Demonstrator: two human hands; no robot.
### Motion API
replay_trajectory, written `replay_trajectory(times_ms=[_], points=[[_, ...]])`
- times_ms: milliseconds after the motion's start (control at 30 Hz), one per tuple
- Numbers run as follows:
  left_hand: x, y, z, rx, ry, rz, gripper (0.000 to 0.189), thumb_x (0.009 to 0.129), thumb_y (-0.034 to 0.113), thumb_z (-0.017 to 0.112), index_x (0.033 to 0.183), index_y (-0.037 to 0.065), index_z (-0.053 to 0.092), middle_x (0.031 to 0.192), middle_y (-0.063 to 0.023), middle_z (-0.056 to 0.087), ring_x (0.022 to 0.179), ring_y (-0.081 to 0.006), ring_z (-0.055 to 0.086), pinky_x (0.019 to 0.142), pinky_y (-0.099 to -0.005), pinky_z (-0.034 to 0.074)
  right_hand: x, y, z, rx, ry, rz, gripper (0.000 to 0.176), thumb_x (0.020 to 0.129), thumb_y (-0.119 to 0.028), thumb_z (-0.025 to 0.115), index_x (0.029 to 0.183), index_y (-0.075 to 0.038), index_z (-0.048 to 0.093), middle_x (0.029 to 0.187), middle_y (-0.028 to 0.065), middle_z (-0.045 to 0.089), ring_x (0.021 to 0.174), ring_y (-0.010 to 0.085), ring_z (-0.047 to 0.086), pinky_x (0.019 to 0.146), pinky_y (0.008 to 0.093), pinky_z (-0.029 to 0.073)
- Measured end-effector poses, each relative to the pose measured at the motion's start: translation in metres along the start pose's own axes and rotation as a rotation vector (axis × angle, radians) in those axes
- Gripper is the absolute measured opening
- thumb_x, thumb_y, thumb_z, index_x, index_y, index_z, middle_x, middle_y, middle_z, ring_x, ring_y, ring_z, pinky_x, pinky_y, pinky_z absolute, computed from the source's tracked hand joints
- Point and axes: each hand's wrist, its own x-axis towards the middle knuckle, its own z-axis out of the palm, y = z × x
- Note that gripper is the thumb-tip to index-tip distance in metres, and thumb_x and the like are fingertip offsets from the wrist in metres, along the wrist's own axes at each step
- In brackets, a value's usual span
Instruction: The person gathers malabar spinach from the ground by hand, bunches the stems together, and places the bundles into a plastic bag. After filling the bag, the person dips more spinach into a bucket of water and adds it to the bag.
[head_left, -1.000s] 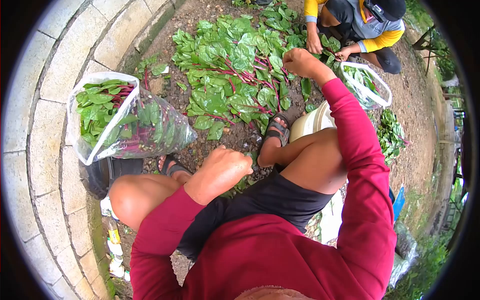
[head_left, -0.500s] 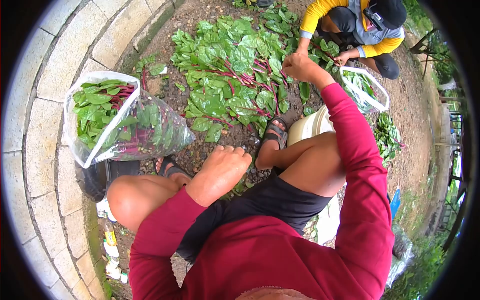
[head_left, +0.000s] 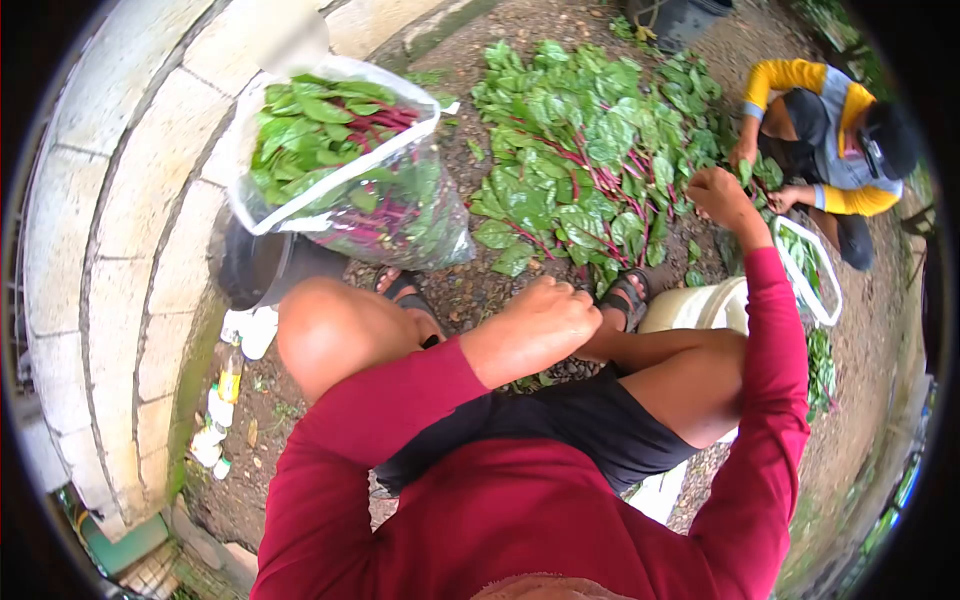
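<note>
A broad pile of red-stemmed Malabar spinach [head_left: 575, 150] lies spread on the ground ahead of me. My right hand [head_left: 722, 200] is closed above the pile's right edge, and what its fingers hold, if anything, is hidden. Over the gap between my knees, my left hand [head_left: 540, 325] is curled into a fist, knuckles up, its contents out of sight. To the left stands a clear plastic bag [head_left: 350, 170] packed with the same spinach, stems and leaves showing at its open mouth.
A co-worker in yellow and grey sleeves [head_left: 835, 150] crouches at the right, hands near stems. Close by are an open plastic bag [head_left: 828, 305] of greens and a pale bucket [head_left: 690, 308]. A dark bucket [head_left: 255, 262], bottles [head_left: 230, 378] and a block wall [head_left: 100, 290] line my left.
The view has turned, so the pile, bags and co-worker appear farther right. Both my hands stay closed, in much the same places relative to the pile and my knees.
</note>
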Motion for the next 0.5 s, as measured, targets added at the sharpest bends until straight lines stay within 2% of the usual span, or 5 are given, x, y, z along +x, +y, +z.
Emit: replay_trajectory(times_ms=[100,167,300,400,500], points=[[0.001,0.001,-0.006,-0.02,0.003,0.002,0.008,0.082,0.01,0.06,0.089,0.007,0.061,0.086,-0.0074,0.063,0.089,-0.0266,0.067,0.077,-0.0401,0.051,0.0,-0.001,0.002,-0.013,-0.004,0.039,0.021,0.082,-0.018,0.068,0.085,0.003,0.07,0.065,0.0141,0.066,0.062,0.0251,0.068,0.059,0.0388,0.053],[0.003,0.0,-0.006,0.007,0.054,0.043,0.009,0.082,0.013,0.061,0.09,0.008,0.059,0.085,-0.0073,0.061,0.085,-0.0266,0.066,0.075,-0.0409,0.051,0.006,0.01,0.007,-0.218,0.02,-0.058,0.029,0.088,-0.023,0.063,0.08,0.004,0.067,0.062,0.0103,0.064,0.053,0.0178,0.064,0.053,0.0354,0.05],[0.005,-0.001,-0.014,-0.067,0.029,0.041,0.016,0.086,0.019,0.068,0.096,0.01,0.059,0.087,-0.0072,0.061,0.086,-0.0275,0.064,0.075,-0.0415,0.049,0.011,0.014,0.015,-0.274,-0.005,0.02,0.027,0.084,-0.025,0.064,0.09,0.001,0.071,0.081,0.0221,0.069,0.069,0.0347,0.065,0.067,0.0468,0.05],[0.008,0.005,-0.024,-0.058,-0.019,0.023,0.024,0.083,0.017,0.072,0.102,0.008,0.061,0.091,-0.0083,0.063,0.088,-0.0296,0.064,0.077,-0.0426,0.05,0.005,-0.002,0.015,-0.298,-0.002,0.007,0.023,0.081,-0.017,0.059,0.092,-0.004,0.074,0.088,0.0186,0.073,0.084,0.0351,0.07,0.079,0.0464,0.054],[0.009,0.009,-0.028,-0.076,-0.032,0.013,0.027,0.082,0.016,0.073,0.106,0.007,0.063,0.093,-0.0102,0.065,0.089,-0.0312,0.064,0.078,-0.0432,0.05,0.0,-0.002,0.02,-0.288,0.027,-0.052,0.022,0.08,-0.017,0.062,0.094,-0.005,0.074,0.088,0.0198,0.072,0.087,0.0356,0.071,0.079,0.0465,0.054]])
